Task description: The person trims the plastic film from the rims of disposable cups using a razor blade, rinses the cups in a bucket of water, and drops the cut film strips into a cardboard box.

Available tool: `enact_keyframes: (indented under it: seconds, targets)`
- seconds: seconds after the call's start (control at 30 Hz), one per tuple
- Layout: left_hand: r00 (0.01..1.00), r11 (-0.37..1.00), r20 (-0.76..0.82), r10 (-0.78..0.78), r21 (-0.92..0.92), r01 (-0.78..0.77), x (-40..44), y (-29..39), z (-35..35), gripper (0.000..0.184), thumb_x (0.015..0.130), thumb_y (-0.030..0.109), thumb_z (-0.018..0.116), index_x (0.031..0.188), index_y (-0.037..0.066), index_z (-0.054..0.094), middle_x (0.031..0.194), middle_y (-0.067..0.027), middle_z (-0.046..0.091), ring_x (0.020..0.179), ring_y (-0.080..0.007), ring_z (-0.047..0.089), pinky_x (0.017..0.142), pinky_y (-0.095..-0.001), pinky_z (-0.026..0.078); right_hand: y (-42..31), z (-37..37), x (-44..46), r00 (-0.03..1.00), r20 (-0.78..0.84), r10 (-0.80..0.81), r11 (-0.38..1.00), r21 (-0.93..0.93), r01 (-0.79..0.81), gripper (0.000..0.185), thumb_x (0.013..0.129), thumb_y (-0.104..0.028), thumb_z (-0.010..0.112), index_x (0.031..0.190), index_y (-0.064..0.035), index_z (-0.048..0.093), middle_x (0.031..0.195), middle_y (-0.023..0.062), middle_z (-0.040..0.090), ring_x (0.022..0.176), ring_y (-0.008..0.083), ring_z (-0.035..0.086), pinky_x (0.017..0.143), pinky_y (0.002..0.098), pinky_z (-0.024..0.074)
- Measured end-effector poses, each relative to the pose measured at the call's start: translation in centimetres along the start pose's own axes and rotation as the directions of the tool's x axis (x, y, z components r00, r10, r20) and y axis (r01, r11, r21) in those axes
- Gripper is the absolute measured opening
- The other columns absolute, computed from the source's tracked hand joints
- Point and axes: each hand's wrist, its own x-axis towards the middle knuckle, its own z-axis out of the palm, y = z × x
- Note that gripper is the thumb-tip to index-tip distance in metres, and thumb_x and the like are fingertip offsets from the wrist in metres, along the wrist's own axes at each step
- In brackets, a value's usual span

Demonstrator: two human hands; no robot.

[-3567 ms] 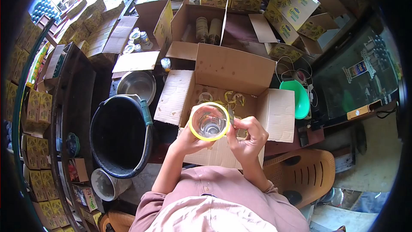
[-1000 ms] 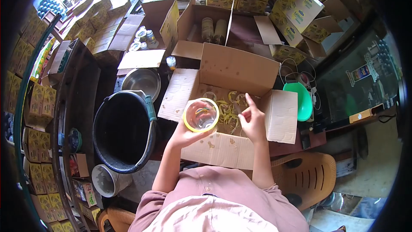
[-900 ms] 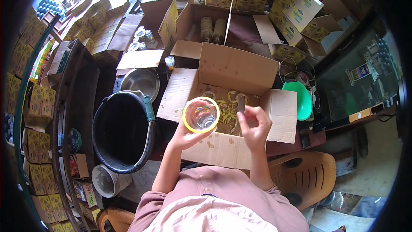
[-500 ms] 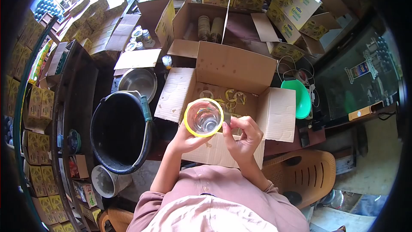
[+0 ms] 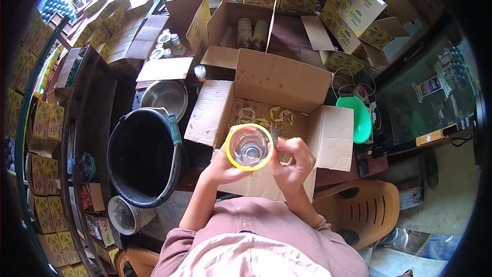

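Observation:
A clear see-through jar with a yellow rim (image 5: 249,146) is tilted so that I look down into its mouth. My left hand (image 5: 220,168) is wrapped round its side. My right hand (image 5: 294,163) pinches a small thin grey blade (image 5: 274,134), which stands against the right side of the yellow rim. Both hands are over the near side of an open cardboard box (image 5: 282,79). Inside the box, yellow and clear ring-shaped strips (image 5: 282,116) lie on the bottom.
Left of the box stand a black bucket (image 5: 119,161) and a steel bowl (image 5: 177,100). A green bowl (image 5: 353,118) is at the right, by some cables. An orange plastic chair (image 5: 366,208) is close on my right. Lemon cartons (image 5: 353,7) are stacked behind.
The jar has shifted slightly right and down and tilted, so its bottom shows nearer the middle. More of the grey blade is visible beside the rim.

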Motion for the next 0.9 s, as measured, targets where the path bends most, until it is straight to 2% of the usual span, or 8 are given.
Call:
enact_keyframes:
  seconds: [0.07, 0.17, 0.27, 0.37, 0.5, 0.6, 0.8, 0.9]
  targets:
    - [1.0, 0.999, -0.015, -0.001, -0.039, 0.0, 0.0, -0.3, 0.1, 0.07, 0.06, -0.002, 0.073, 0.12, 0.003, 0.036, 0.114, -0.0099, 0.045, 0.104, -0.0179, 0.049, 0.086, -0.0301, 0.042, 0.7, 0.2, -0.1, 0.998, -0.018, 0.054, 0.995, 0.085, -0.052, 0.02, 0.064, 0.005, 0.067, 0.081, -0.0039, 0.064, 0.063, 0.0051, 0.057, 0.055, 0.0121, 0.057, 0.05, 0.0238, 0.0445]
    - [0.999, 0.996, -0.034, 0.007, -0.088, -0.01, 0.3, -0.3, 0.1, 0.069, 0.06, -0.002, 0.071, 0.119, 0.003, 0.036, 0.114, -0.0098, 0.045, 0.104, -0.0178, 0.049, 0.085, -0.03, 0.043, 0.7, 0.0, -0.2, 0.993, -0.036, 0.116, 0.988, 0.11, -0.112, 0.019, 0.065, 0.005, 0.067, 0.081, -0.003, 0.063, 0.063, 0.0053, 0.057, 0.055, 0.012, 0.057, 0.05, 0.0235, 0.0438]
    - [1.0, 0.992, -0.024, -0.017, -0.126, 0.014, 0.4, 0.2, 0.0, 0.067, 0.064, 0.002, 0.07, 0.121, 0.003, 0.035, 0.115, -0.0094, 0.044, 0.105, -0.0176, 0.048, 0.089, -0.0303, 0.04, 0.4, -0.2, -0.5, 0.996, 0.029, 0.079, 0.988, 0.132, -0.082, 0.018, 0.066, 0.008, 0.065, 0.08, -0.0006, 0.058, 0.069, 0.0039, 0.053, 0.061, 0.0088, 0.051, 0.052, 0.0203, 0.0403]
    - [1.0, 0.99, -0.012, -0.029, -0.141, 0.027, 0.4, 0.3, -0.1, 0.065, 0.067, 0.004, 0.07, 0.121, 0.003, 0.034, 0.115, -0.0094, 0.043, 0.106, -0.0173, 0.047, 0.09, -0.0304, 0.039, 0.1, 0.0, -0.5, 0.998, 0.032, 0.047, 0.991, 0.128, -0.051, 0.019, 0.065, 0.009, 0.065, 0.08, -0.0005, 0.058, 0.069, 0.0039, 0.053, 0.061, 0.0091, 0.052, 0.052, 0.0204, 0.0404]
    - [0.999, 0.991, -0.024, -0.023, -0.134, 0.02, 0.4, 0.2, -0.1, 0.065, 0.066, 0.003, 0.07, 0.121, 0.003, 0.034, 0.115, -0.0094, 0.043, 0.106, -0.0175, 0.047, 0.091, -0.0306, 0.039, 0.1, 0.3, -0.6, 1.0, 0.012, 0.023, 0.997, 0.078, -0.024, 0.02, 0.064, 0.007, 0.066, 0.081, -0.0017, 0.061, 0.066, 0.005, 0.055, 0.058, 0.0113, 0.054, 0.05, 0.0216, 0.0409]
    - [0.999, 0.995, -0.031, -0.028, -0.092, 0.025, 0.5, -0.1, 0.0, 0.069, 0.059, -0.001, 0.072, 0.119, 0.003, 0.037, 0.113, -0.0088, 0.045, 0.104, -0.0173, 0.049, 0.086, -0.0298, 0.042, -0.2, 0.3, -0.3, 1.0, -0.017, 0.012, 1.0, 0.006, -0.012, 0.022, 0.062, 0.005, 0.068, 0.082, -0.003, 0.064, 0.063, 0.0068, 0.057, 0.055, 0.0143, 0.057, 0.05, 0.0238, 0.0438]
    - [0.998, 1.0, 0.055, -0.009, -0.024, 0.011, 0.5, 0.0, -0.4, 0.07, 0.059, 0.003, 0.074, 0.118, 0.003, 0.038, 0.116, -0.0089, 0.043, 0.104, -0.0174, 0.049, 0.089, -0.0313, 0.04, 0.1, 0.4, 0.1, 1.0, -0.025, -0.014, 0.997, -0.071, 0.013, 0.022, 0.062, 0.006, 0.067, 0.082, -0.0035, 0.064, 0.063, 0.0064, 0.057, 0.055, 0.0148, 0.057, 0.052, 0.0239, 0.0441]
    - [0.998, 0.994, 0.054, -0.038, -0.099, 0.044, 0.7, 0.0, -0.2, 0.066, 0.065, 0.004, 0.067, 0.122, 0.002, 0.034, 0.115, -0.0098, 0.042, 0.106, -0.0179, 0.046, 0.091, -0.0302, 0.038, 0.5, 0.4, 0.5, 0.998, -0.047, 0.034, 0.998, -0.044, -0.036, 0.021, 0.063, 0.006, 0.067, 0.082, -0.0032, 0.063, 0.064, 0.0061, 0.057, 0.055, 0.0134, 0.056, 0.052, 0.0233, 0.0439]
